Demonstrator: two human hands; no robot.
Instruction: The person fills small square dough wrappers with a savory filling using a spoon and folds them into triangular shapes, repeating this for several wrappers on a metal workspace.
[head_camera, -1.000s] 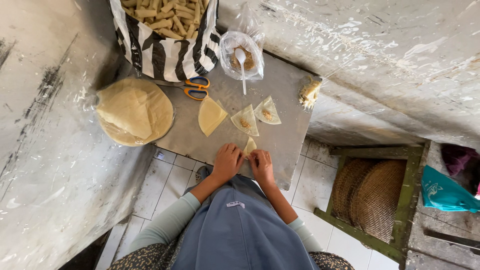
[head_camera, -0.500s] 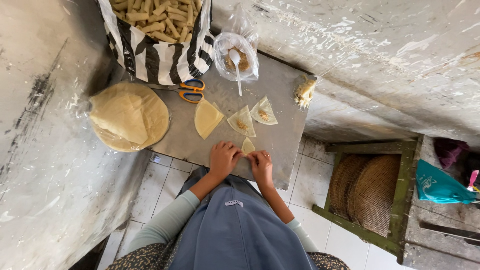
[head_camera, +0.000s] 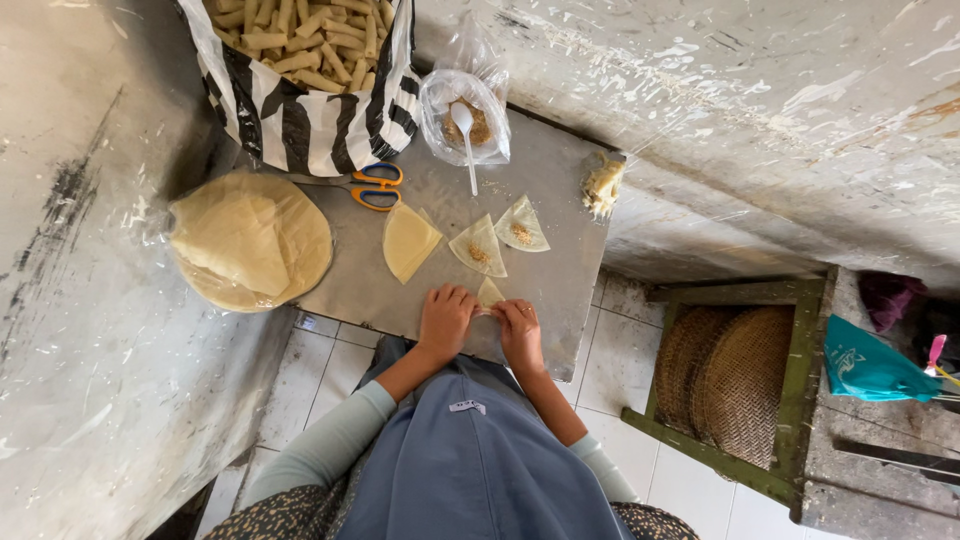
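Right now both hands, left hand (head_camera: 443, 322) and right hand (head_camera: 520, 333), are pinching a pastry wrapper (head_camera: 489, 294) at the surface's (head_camera: 545, 290) near edge; two filled wrappers (head_camera: 498, 237) and one plain wrapper (head_camera: 408, 241) are waiting, many finished rolls (head_camera: 300, 35) bagged.

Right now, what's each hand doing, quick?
Left hand: closed on the dough wrapper, rolling it on the metal table.
Right hand: closed on the same wrapper's other end.

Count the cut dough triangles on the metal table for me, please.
4: a plain triangle near the scissors, two holding filling, and one between the left hand and right hand, partly hidden.
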